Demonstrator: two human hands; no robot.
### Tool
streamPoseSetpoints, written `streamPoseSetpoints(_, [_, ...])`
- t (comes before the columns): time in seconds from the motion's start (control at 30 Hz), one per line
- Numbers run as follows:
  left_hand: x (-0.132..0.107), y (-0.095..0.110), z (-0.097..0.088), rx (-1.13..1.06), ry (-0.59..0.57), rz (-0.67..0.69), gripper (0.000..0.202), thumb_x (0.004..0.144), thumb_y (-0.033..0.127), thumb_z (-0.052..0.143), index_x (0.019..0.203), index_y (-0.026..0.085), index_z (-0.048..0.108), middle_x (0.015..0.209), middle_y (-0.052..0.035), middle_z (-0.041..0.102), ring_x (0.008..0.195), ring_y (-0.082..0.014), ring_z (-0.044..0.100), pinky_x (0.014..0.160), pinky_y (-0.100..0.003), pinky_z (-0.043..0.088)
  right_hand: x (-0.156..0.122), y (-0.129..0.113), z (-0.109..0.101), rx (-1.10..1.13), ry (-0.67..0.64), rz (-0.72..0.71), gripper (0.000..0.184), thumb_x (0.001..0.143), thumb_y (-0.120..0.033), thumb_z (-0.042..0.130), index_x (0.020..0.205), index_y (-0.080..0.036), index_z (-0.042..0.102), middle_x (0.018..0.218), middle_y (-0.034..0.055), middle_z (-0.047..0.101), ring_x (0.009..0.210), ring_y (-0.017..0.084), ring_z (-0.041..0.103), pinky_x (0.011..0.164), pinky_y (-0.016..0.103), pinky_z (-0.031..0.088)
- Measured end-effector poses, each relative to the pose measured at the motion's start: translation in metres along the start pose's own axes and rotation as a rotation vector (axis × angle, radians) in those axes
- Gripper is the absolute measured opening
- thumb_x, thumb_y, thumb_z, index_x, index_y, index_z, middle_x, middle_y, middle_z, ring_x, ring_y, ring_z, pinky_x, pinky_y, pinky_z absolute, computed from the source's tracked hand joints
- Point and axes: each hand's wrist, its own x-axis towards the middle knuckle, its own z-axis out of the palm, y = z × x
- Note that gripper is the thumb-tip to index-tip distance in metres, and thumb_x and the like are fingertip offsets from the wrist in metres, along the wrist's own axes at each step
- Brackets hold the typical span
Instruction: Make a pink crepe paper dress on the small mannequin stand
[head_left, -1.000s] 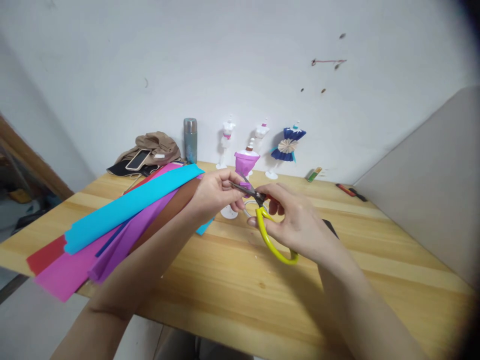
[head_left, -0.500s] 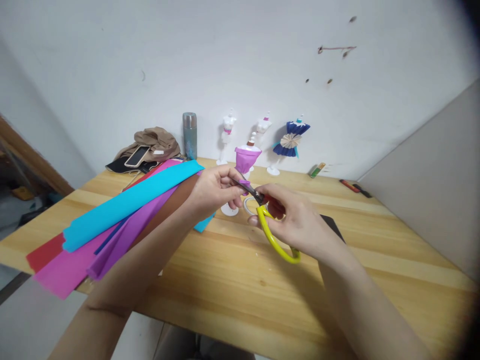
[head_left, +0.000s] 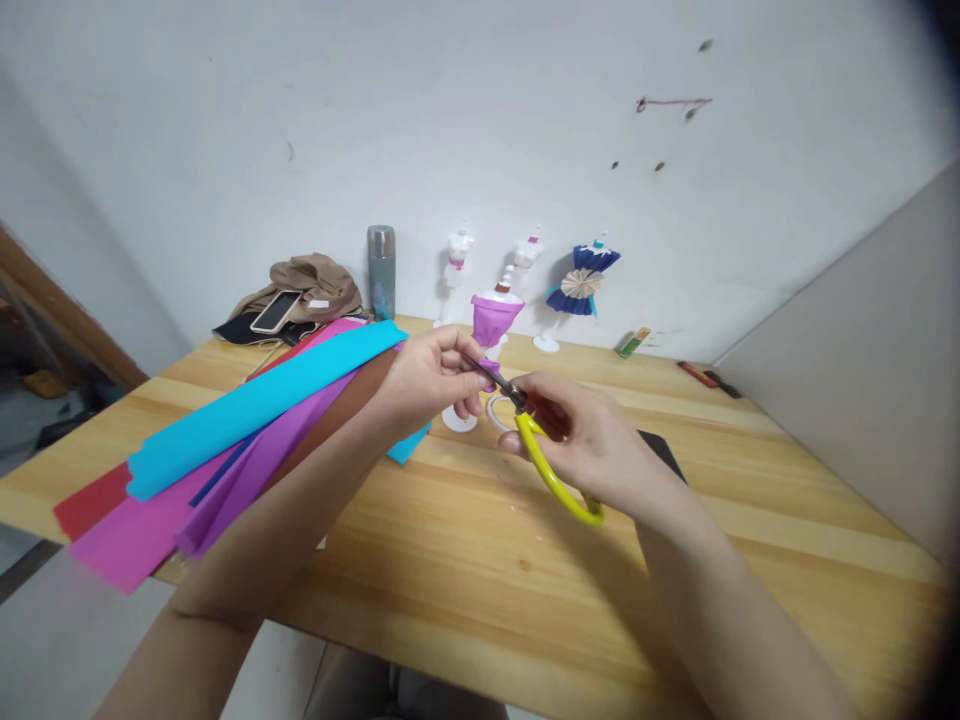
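Observation:
My right hand [head_left: 592,440] grips the yellow handles of a pair of scissors [head_left: 559,480], whose dark blades point up and left. The blades lie against a small purple paper piece [head_left: 490,370], pinched by the fingers of my left hand [head_left: 442,375]. The blades look nearly closed in the frame. Just behind stands a small white mannequin dressed in purple paper [head_left: 496,318]; part of it is hidden by my hands. Its white round base [head_left: 459,419] shows below my left hand, beside a white ring [head_left: 497,412].
Paper strips, a blue one [head_left: 262,410] on top, lie at left under my forearm. Behind are a brown cloth [head_left: 322,285], a phone [head_left: 276,311], a flask [head_left: 382,275], more mannequins, one in navy paper [head_left: 589,290], and a green glue stick [head_left: 634,342]. A dark flat object [head_left: 664,455] is partly behind my right wrist.
The scissor blades look slightly more closed at the purple paper piece. Both hands stay almost in place, and the whole view shifts only slightly.

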Motion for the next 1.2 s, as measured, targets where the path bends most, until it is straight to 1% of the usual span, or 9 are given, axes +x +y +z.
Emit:
streamPoseSetpoints(0.13, [0.001,-0.002,-0.001,-0.034,-0.003,0.009,0.027,0.07,0.022,0.079,0.082,0.018,0.055,0.063,0.0016,0.07,0.047,-0.0123,0.065,0.045,-0.021,0.051,0.003,0.005,0.003,0.208,-0.037,0.018,0.04,0.075,-0.059,0.077,0.081,-0.022,0.064,0.069,-0.0009,0.051,0.065,0.017,0.045,0.058,0.031,0.037])
streamPoseSetpoints(0.27, [0.001,-0.004,-0.006,-0.075,0.007,-0.003,0.031,0.077,0.036,0.08,0.083,0.018,0.055,0.059,0.0006,0.068,0.05,-0.0148,0.068,0.047,-0.022,0.053,0.008,0.009,0.004,0.398,-0.086,0.017,0.035,0.074,-0.054,0.078,0.082,-0.023,0.064,0.07,-0.0006,0.053,0.066,0.017,0.046,0.06,0.032,0.039])
streamPoseSetpoints(0.43, [0.0,-0.001,-0.01,-0.085,0.028,-0.13,0.036,0.084,0.048,0.074,0.079,0.016,0.057,0.068,-0.0051,0.072,0.046,-0.0131,0.066,0.04,-0.02,0.047,0.012,0.016,0.007,0.485,-0.058,0.046,0.034,0.073,-0.052,0.078,0.084,-0.023,0.066,0.072,0.0007,0.055,0.067,0.017,0.048,0.058,0.032,0.038])
streamPoseSetpoints(0.5, [0.0,0.001,-0.009,-0.039,-0.004,-0.192,0.033,0.087,0.045,0.072,0.078,0.014,0.061,0.07,-0.0063,0.073,0.044,-0.0118,0.063,0.038,-0.02,0.045,0.012,0.017,0.008,0.502,-0.069,0.06,0.034,0.073,-0.053,0.078,0.083,-0.023,0.065,0.071,-0.0001,0.054,0.066,0.016,0.047,0.057,0.031,0.037])
streamPoseSetpoints(0.6, [-0.001,0.006,-0.003,0.038,-0.023,-0.259,0.024,0.089,0.029,0.071,0.073,0.013,0.065,0.068,-0.0049,0.072,0.044,-0.0095,0.062,0.039,-0.018,0.045,0.012,0.015,0.01,0.516,-0.101,0.056,0.035,0.074,-0.054,0.077,0.082,-0.023,0.063,0.071,-0.0008,0.054,0.065,0.015,0.047,0.057,0.03,0.038])
streamPoseSetpoints(0.7, [-0.001,0.008,0.002,0.073,0.027,-0.278,0.02,0.088,0.016,0.067,0.069,0.013,0.064,0.062,-0.0023,0.07,0.042,-0.0084,0.06,0.039,-0.017,0.044,0.012,0.012,0.01,0.501,-0.105,0.027,0.033,0.074,-0.051,0.079,0.081,-0.024,0.062,0.071,-0.0004,0.053,0.066,0.016,0.048,0.057,0.031,0.04])
streamPoseSetpoints(0.77, [-0.001,0.009,0.004,0.064,0.054,-0.268,0.02,0.088,0.011,0.065,0.068,0.014,0.063,0.06,-0.001,0.069,0.04,-0.0083,0.059,0.037,-0.017,0.043,0.012,0.012,0.01,0.485,-0.104,0.017,0.032,0.074,-0.05,0.079,0.082,-0.025,0.062,0.073,0.0002,0.054,0.068,0.017,0.048,0.059,0.032,0.042])
streamPoseSetpoints(0.93, [0.001,0.006,0.005,0.023,0.069,-0.234,0.019,0.085,0.006,0.061,0.068,0.014,0.064,0.058,0.0003,0.068,0.039,-0.0079,0.058,0.036,-0.017,0.042,0.011,0.012,0.01,0.436,-0.117,0.009,0.034,0.073,-0.049,0.078,0.087,-0.023,0.06,0.081,0.0009,0.055,0.073,0.019,0.052,0.066,0.034,0.046])
streamPoseSetpoints(1.2, [0.001,0.002,0.001,-0.014,0.016,-0.173,0.007,0.075,0.013,0.067,0.068,0.013,0.067,0.057,-0.0002,0.068,0.04,-0.0085,0.058,0.037,-0.017,0.042,0.006,0.011,0.011,0.224,-0.025,0.039,0.042,0.074,-0.056,0.078,0.092,-0.021,0.065,0.077,0.0,0.056,0.066,0.016,0.045,0.061,0.032,0.038])
